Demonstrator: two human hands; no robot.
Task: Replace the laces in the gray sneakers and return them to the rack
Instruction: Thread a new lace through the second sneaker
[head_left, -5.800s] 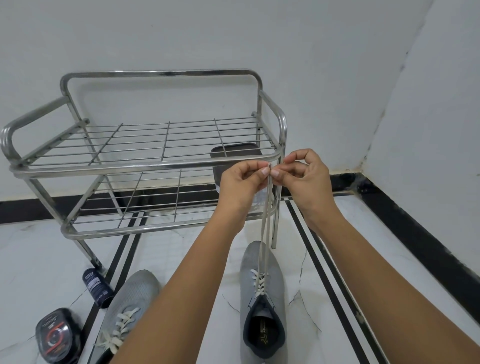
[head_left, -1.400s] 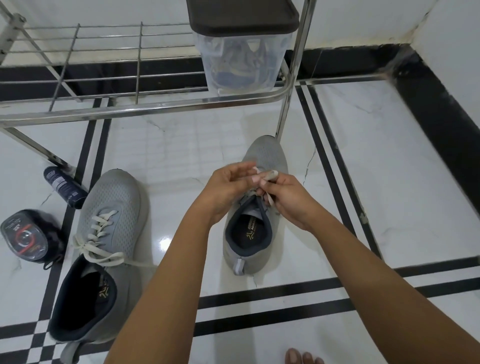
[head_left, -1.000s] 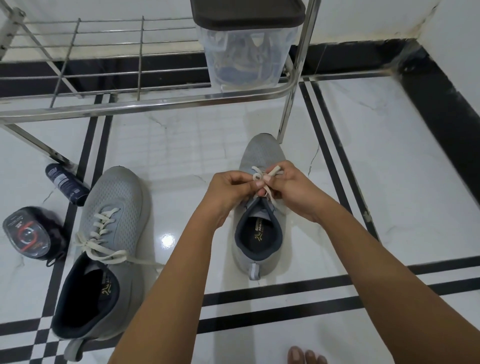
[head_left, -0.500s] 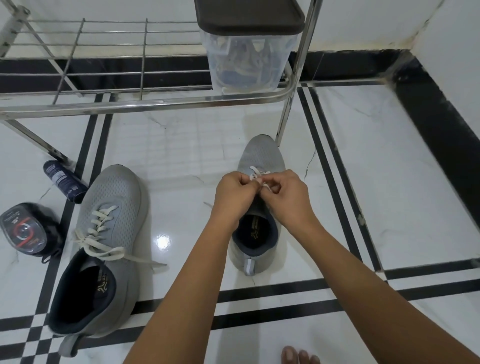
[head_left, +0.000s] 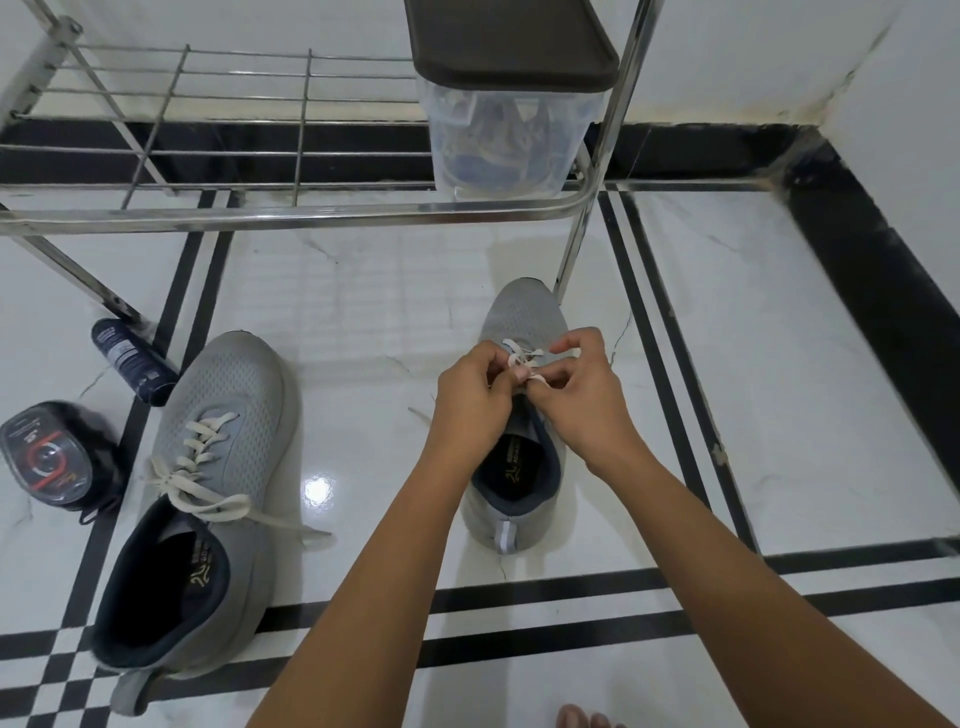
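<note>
Above the sneaker (head_left: 522, 317) nearest the rack (head_left: 311, 213) leg, the lace (head_left: 523, 355) was pinched by left hand (head_left: 470, 397) and right hand (head_left: 584, 402), presumably for knotting.

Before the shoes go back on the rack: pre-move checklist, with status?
1. Both hands on lace: ok, left hand and right hand pinch the lace over the far sneaker.
2. Knot finished: cannot tell, fingers hide it.
3. Lacing on near sneaker: ok, though a lace end trails on the floor.
4. Shelf room: ok, rack wire is bare left of the clear container.
5. Sneakers on rack: not ok, both stand on the floor.
</note>
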